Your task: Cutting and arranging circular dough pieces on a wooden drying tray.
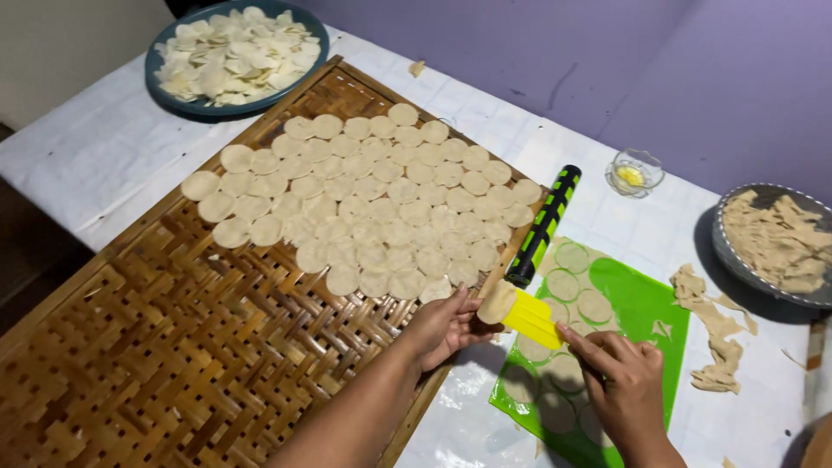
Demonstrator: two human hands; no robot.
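Clearly the dough round [497, 303] is thin, soft and light, prone to stretch or tear, so it wants support from beneath or a gentle pinch at its rim. It rests on the yellow scraper [532, 318] at the near edge of the woven bamboo tray [173, 347]. The left hand [445, 328] pinches it; the right hand [622, 381] grips the scraper. One tray carries several dozen rounds; beyond it sit one plate [238, 56], one roller [544, 225].
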